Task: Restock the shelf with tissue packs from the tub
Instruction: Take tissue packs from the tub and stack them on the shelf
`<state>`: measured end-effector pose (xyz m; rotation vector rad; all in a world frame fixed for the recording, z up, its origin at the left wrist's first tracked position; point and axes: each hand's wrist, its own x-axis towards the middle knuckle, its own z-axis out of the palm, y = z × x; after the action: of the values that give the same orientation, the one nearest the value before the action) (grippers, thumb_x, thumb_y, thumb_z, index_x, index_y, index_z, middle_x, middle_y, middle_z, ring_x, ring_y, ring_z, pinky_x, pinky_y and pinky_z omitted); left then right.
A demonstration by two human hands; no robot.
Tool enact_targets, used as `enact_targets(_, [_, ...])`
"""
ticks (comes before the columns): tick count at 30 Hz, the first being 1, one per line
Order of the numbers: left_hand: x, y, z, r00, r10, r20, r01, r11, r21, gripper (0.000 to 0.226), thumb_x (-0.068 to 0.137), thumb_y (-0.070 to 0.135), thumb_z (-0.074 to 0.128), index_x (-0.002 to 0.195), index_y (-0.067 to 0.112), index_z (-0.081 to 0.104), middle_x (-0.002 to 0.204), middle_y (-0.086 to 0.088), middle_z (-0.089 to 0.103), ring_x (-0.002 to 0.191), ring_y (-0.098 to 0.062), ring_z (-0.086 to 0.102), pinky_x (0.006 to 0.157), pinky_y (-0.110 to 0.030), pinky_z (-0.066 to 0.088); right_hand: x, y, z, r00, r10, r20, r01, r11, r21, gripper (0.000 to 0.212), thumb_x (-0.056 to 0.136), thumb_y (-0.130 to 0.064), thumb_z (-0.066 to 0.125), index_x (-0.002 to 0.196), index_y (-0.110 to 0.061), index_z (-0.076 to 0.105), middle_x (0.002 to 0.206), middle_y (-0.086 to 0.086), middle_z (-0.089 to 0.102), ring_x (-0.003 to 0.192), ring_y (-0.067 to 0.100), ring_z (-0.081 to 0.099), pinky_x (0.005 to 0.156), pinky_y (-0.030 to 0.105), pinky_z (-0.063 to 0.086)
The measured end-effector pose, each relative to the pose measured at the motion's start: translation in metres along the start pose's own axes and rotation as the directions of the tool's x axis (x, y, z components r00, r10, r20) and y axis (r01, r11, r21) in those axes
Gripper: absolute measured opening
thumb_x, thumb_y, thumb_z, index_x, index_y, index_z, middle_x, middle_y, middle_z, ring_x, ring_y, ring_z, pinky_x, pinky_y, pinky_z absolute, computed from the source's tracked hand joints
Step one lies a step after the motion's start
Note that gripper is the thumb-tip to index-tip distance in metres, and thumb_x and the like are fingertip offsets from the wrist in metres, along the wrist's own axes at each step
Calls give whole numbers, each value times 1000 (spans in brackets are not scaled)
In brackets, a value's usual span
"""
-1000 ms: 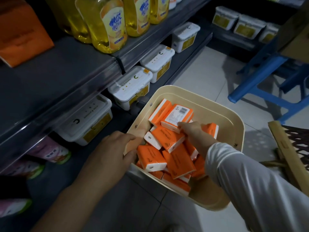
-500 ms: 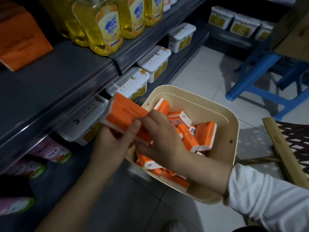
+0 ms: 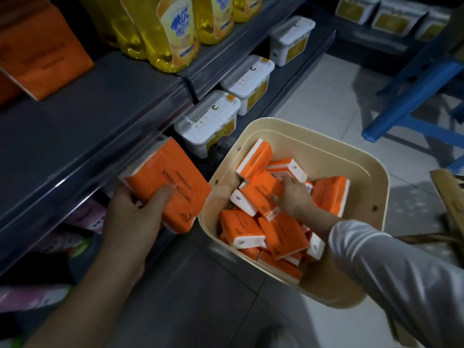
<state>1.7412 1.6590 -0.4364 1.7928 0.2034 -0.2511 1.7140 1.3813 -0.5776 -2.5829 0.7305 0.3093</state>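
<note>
The left hand [image 3: 130, 217] is holding an orange tissue pack [image 3: 170, 182] marked COTTON TISSUE beside the tub, just in front of the edge of the dark shelf [image 3: 82, 126]. The thumb is pressing on the printed face. The other fingers are going under the pack and are hidden.

The right hand [image 3: 293, 194] is reaching into the cream tub [image 3: 334, 159]. Its fingers are lying on a pack in the pile [image 3: 258, 194], but I cannot tell if they are closing round it or only touching it.

I am judging that a pack like this is light and soft, with a smooth plastic wrap that may be slipping a little. It will be giving under a hard squeeze, but it is not fragile. The best hold seems to be across the two broad faces, thumb on one and fingers on the other, as the left hand is doing.

The tub is holding many loose packs [image 3: 241, 229], lying at all angles and leaning on each other. On the shelf above, yellow bottles [image 3: 173, 33] and a larger orange pack [image 3: 42, 51] are standing. Below, white lidded boxes [image 3: 208, 124] are sitting in a row.
</note>
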Motion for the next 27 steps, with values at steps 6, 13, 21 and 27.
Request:
enact_targets(6, [-1,-2,-9,999,-2,43,2,1000,4,33,81,26,69,112,28,56,105,6,69,101,-19,65,92,-49,48,0,-8,6,998,53,30,-43,960,-278,64,85,-35,61,137,-8,36,138,15,30,130,33,29,102,45,33])
enact_targets(13, [-13,12,-18,998,-1,59,0,1000,8,22,82,26,67,101,30,59,99,8,70,96,-13,65,91,-48,49,-39,-19,18,978,-158,135,177,974,-142,46,82,-20,62,121,-10,41,128,14,43,115,32,48,94,39,43])
enact_targets(21, [-29,27,-39,999,6,43,-5,1000,-16,21,84,25,66,100,34,56,104,7,67,98,-16,63,93,-49,48,-63,-52,-47,982,110,151,-187,578,795,46,73,0,73,108,-11,46,96,10,61,86,33,63,79,53,53])
enact_targets(27, [-45,34,-59,998,24,-65,-33,989,-143,43,77,36,63,115,37,43,114,4,62,103,-20,62,91,-54,48,-115,-130,-114,871,-226,436,-428,85,900,26,76,-18,63,102,-19,60,91,2,68,83,17,61,79,33,46])
